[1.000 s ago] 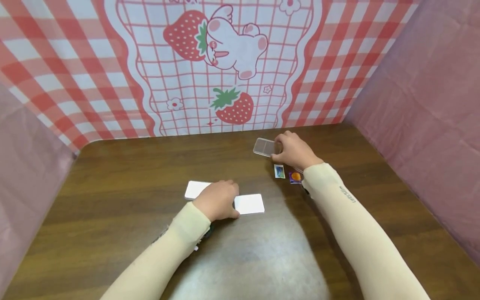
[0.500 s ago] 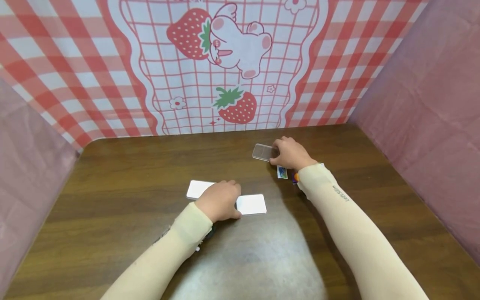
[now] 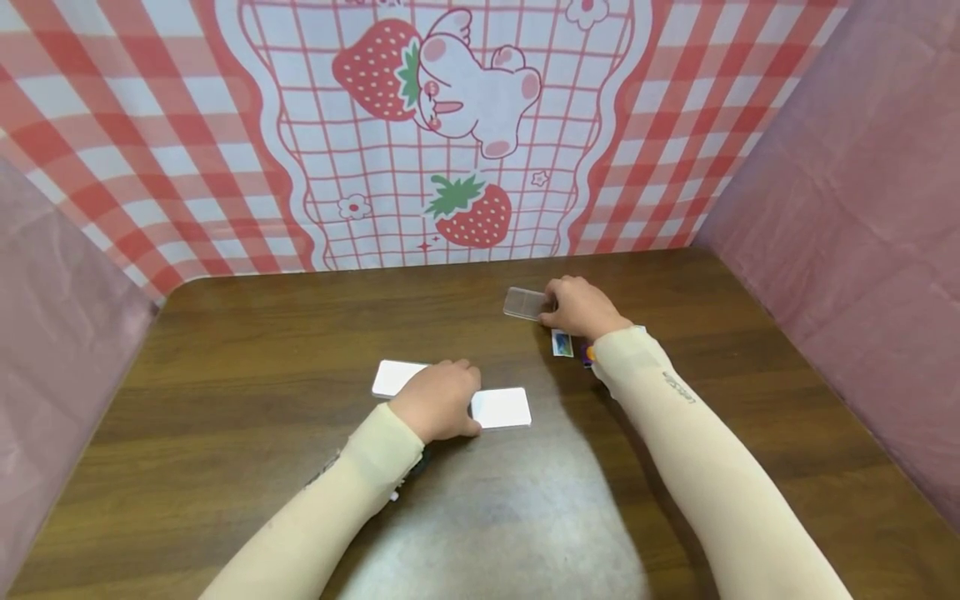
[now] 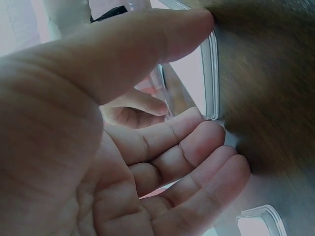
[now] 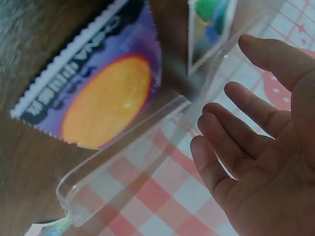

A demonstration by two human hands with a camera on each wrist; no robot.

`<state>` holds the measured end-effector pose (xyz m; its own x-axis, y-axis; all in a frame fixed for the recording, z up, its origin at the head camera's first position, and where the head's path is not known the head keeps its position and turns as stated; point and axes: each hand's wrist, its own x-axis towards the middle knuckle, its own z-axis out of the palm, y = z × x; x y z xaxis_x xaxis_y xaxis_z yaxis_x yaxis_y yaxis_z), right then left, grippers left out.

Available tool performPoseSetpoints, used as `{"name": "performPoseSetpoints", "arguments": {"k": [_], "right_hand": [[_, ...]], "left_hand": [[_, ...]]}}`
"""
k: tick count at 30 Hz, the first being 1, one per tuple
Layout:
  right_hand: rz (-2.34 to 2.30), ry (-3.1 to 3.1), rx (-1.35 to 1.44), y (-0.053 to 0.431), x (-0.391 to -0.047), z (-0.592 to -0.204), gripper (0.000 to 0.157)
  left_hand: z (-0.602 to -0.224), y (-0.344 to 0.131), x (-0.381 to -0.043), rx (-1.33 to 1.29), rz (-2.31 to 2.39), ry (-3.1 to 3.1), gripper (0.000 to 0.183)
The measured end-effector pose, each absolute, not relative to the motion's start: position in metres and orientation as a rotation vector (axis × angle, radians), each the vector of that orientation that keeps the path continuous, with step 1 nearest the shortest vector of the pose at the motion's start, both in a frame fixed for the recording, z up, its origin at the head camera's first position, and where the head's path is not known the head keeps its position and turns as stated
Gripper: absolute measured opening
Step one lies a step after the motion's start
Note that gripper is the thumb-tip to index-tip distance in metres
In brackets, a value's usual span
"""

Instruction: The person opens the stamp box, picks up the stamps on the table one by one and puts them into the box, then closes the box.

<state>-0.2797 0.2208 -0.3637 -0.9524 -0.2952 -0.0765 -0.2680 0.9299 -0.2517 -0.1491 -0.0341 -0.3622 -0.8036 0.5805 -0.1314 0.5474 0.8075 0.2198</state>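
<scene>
My left hand (image 3: 438, 400) pinches the left end of a flat white case (image 3: 502, 408) with a clear rim. In the left wrist view its thumb and forefinger tips are at opposite edges of that case. Behind this hand, a second white case (image 3: 397, 379) is partly hidden. Farther back, my right hand (image 3: 581, 308) grips the right end of a thin clear plastic case (image 3: 523, 304), thumb nearest me. Beside it lie a blue-green postage stamp (image 3: 562, 343) and a purple postage stamp (image 5: 106, 103) with an orange disc, mostly hidden by the right sleeve in the head view.
Another clear case (image 5: 128, 162) lies next to the purple stamp, with a further stamp (image 5: 49, 229) at its end. The brown wooden table (image 3: 262, 333) meets a red-checked strawberry cloth (image 3: 472, 212) at the back. Pink cloth (image 3: 832, 233) hangs at the sides.
My right hand and the clear case have shifted slightly toward me and left relative to the stamps; the sleeve now covers more of the purple stamp. The left hand holds its place.
</scene>
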Motion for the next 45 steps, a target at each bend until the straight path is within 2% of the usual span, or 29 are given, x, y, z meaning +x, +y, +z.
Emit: {"name": "performPoseSetpoints", "arguments": {"k": [5,13,19,25,32,45], "right_hand": [[-0.467,3.003,-0.501,0.220,-0.263,-0.356,0.036],[-0.560,3.051,-0.686,0.224,-0.224,-0.336,0.019],[-0.505,3.043,-0.675,0.234,-0.206,-0.330,0.019],[-0.365,3.047,-0.647,0.248,-0.202,-0.331,0.017],[-0.320,3.003,-0.610,0.254,-0.205,-0.332,0.028],[-0.286,2.944,-0.549,0.261,-0.207,-0.335,0.019]], "left_hand": [[-0.362,-0.035,-0.149,0.880,0.252,2.799,0.047],[-0.362,-0.034,-0.151,0.883,0.257,2.798,0.047],[-0.363,-0.034,-0.151,0.874,0.265,2.801,0.045],[-0.364,-0.035,-0.151,0.876,0.311,2.801,0.041],[-0.365,-0.037,-0.151,0.867,0.321,2.817,0.041],[-0.366,-0.038,-0.150,0.873,0.316,2.824,0.042]]}}
